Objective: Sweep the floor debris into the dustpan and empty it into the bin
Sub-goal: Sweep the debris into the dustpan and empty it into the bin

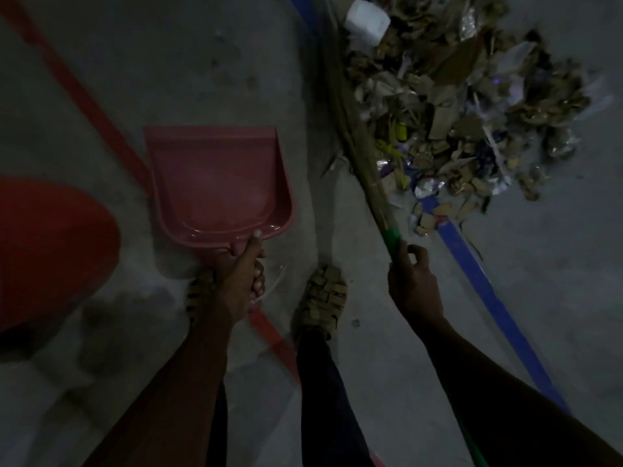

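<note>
Pink plastic: the dustpan (215, 183) lies flat on the grey floor (371, 348), its pan bare, mouth pointing away from me and well apart from the rubbish.
Debris: the pile (455, 106) of cardboard scraps, foil wrappers and a white tub sits to the right, spilling across a blue floor line (485, 284).
Broom: the grass broom (350, 129) lies slanted along the pile's left edge, between pile and dustpan, its green handle (392, 237) running down to my right hand.
Left hand: my left hand (241, 281) grips the dustpan handle, fingers wrapped under it and thumb laid forward onto the pan's back rim; forearm stretched straight down and ahead.
Right hand: my right hand (413, 284) is closed round the green handle just below the bristle binding, fingers curled on it, wrist cocked so the broom leans away.
Bin: the red rounded shape (50, 251) at left is likely the bin, close beside the pan.
Step in hand: I judge nothing is collected yet.
Doing it well: I would bring the pan's lip up against the pile, press it flush to the floor, and draw the broom in short strokes so light foil does not scatter.
</note>
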